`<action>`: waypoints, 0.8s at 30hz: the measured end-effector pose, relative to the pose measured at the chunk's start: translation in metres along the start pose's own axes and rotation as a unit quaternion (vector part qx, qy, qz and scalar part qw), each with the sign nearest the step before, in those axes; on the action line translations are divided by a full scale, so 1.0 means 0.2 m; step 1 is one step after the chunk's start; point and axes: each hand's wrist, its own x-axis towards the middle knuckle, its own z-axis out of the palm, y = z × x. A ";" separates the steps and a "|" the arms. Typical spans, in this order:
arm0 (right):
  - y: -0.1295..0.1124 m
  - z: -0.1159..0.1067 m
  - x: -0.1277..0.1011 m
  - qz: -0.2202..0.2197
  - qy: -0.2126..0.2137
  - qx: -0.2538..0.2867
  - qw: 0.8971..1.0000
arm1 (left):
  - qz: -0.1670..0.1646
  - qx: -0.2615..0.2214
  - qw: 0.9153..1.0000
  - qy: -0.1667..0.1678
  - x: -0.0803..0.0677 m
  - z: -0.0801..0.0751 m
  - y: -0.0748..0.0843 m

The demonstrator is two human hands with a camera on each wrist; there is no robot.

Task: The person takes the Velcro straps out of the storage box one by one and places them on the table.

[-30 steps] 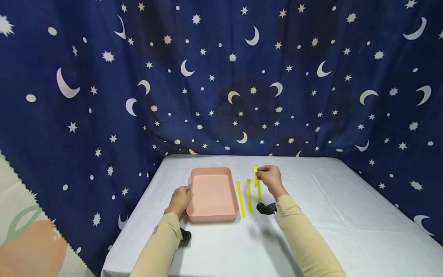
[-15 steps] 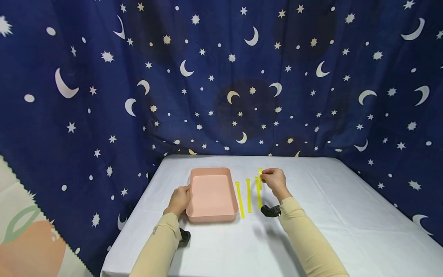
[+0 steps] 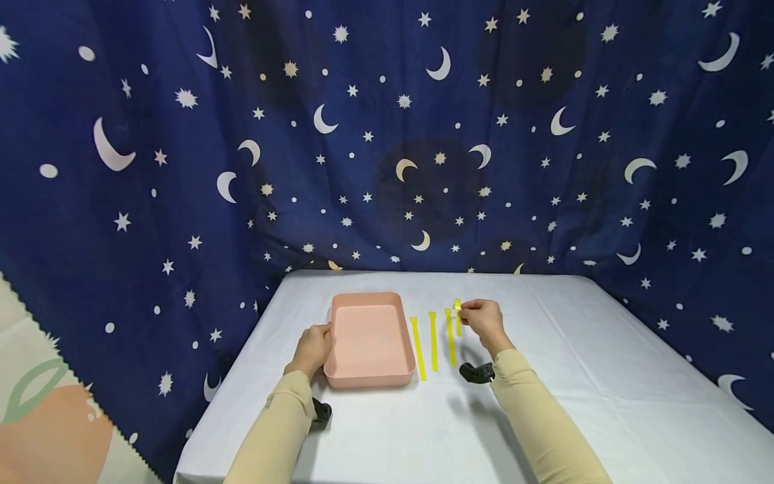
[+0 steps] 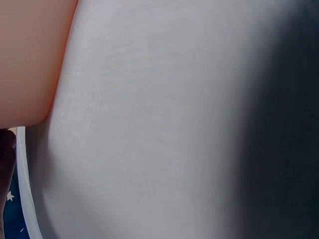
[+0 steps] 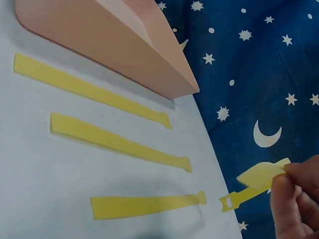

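- No legible text, label, brand, number or sign appears in any view.
- Backdrop cloth [image 3: 387, 134]: printed with moons, stars and dots only; no lettering.
- Pink tray [image 3: 367, 296]: plain surfaces, no marking readable.
- Yellow strips [image 5: 117, 142]: plain in the right wrist view; no print visible.
- Yellow strip [image 5: 254, 184] pinched by the right hand [image 3: 484, 321]: no lettering discernible.
- White table cover [image 3: 544, 417]: unmarked.
- Left wrist view: too close and blurred to show any writing.
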 end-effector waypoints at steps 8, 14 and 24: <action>0.03 -0.01 0.00 0.017 0.000 -0.004 1.000 | -0.006 -0.006 1.000 0.000 0.00 0.00 0.00; 0.06 -0.02 -0.02 0.025 0.004 -0.003 1.000 | -0.006 -0.006 1.000 -0.004 0.00 0.00 0.01; 0.11 -0.01 -0.02 0.031 0.006 -0.008 0.999 | -0.005 -0.007 1.000 -0.006 0.00 0.00 0.00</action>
